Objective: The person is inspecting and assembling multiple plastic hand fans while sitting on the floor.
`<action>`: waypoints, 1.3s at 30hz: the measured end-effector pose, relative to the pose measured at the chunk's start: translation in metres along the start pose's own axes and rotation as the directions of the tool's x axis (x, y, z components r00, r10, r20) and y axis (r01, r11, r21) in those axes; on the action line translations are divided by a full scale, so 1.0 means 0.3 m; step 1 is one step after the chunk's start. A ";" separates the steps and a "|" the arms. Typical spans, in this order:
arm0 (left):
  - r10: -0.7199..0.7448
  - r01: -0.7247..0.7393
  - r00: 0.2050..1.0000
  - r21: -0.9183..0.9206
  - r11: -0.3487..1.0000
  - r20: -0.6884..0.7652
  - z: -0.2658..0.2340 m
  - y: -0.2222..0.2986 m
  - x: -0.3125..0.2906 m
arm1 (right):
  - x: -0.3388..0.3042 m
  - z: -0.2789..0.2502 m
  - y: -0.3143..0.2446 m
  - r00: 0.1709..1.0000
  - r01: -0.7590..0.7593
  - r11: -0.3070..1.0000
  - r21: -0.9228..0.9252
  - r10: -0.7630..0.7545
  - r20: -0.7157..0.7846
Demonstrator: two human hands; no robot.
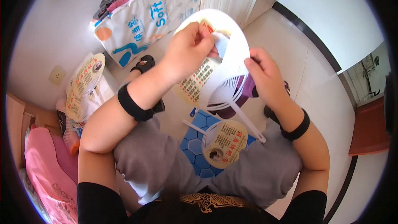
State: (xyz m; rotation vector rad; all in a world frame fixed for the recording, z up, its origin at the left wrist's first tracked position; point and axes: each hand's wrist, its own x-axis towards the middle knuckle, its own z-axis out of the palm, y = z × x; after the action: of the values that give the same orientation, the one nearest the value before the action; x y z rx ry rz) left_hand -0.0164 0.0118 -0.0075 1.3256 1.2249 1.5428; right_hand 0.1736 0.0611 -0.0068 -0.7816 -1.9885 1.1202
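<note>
A white plastic hand fan with a ribbed frame is held up in front of me, its handle slanting down toward my right knee. A cream printed paper sheet covers part of the fan's left side. My left hand pinches a loose piece of the paper near the top of the fan, with its fingertips closed. My right hand grips the fan's right rim between thumb and fingers. Below, a second hand fan with a cream printed face lies on a blue hexagon-patterned surface between my legs.
More printed fans rest on a white bag at the left. Against the wall stands a large toilet paper pack with dark and pink cloth on top. Pink fabric sits at the lower left. A small blue item lies beyond the patterned surface.
</note>
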 end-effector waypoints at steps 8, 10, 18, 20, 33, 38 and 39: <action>-0.120 0.117 0.989 -0.046 0.992 -0.087 -0.031 0.002 0.025 | 0.032 -0.002 0.023 0.998 -0.052 0.990 0.132 0.054 -0.011; -0.113 0.107 0.990 -0.073 0.992 -0.090 -0.029 -0.010 0.028 | 0.033 -0.003 0.037 0.999 -0.049 0.987 0.150 0.052 -0.017; -0.130 0.040 0.848 -0.182 0.982 -0.514 -0.332 -0.087 0.102 | 0.065 -0.125 0.087 0.953 -0.049 0.922 0.385 0.158 -0.257; -0.193 0.073 0.795 -0.226 0.972 -0.575 -0.365 -0.106 0.101 | 0.063 -0.137 0.080 0.908 -0.121 0.921 0.370 0.253 -0.333; -0.069 0.066 0.996 -0.053 0.996 -0.064 -0.206 -0.048 0.045 | 0.067 -0.144 0.078 0.909 -0.090 0.925 0.368 0.228 -0.350; -0.083 0.084 0.996 -0.037 0.996 0.039 -0.194 -0.038 0.024 | 0.059 -0.133 0.063 0.890 -0.087 0.910 0.405 0.253 -0.378; -0.088 0.089 0.995 -0.035 0.995 0.040 -0.191 -0.035 0.019 | 0.057 -0.129 0.055 0.889 -0.090 0.908 0.408 0.258 -0.378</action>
State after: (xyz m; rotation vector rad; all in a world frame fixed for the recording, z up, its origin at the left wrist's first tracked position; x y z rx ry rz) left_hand -0.0742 0.0091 -0.0164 1.2551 1.2090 1.4644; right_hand 0.1980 0.0992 -0.0023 -0.9182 -1.3021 1.2653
